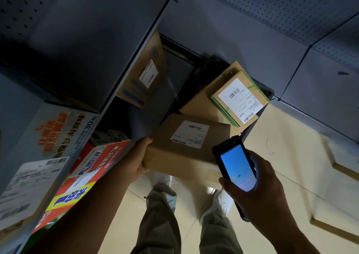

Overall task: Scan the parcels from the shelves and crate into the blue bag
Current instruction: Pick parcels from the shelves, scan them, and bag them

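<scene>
The left hand grips the near left corner of a flat brown parcel, thumb on its upper face and fingers out of sight beneath, holding it out roughly level above the floor with its white label facing up. Just right of that grip, the right hand is curled round a black scanner, thumb along its left edge; the lit blue screen faces the person, and the scanner's far end overlaps the parcel's right corner, though contact cannot be told. Beyond the held parcel, a green-taped box with a barcode label lies on a bigger brown box in a dark crate. Further off to the left, another brown box stands tilted by the grey shelf. Left of the left forearm a red box and other cartons sit on the shelf. Below both hands are trousers and white shoes
</scene>
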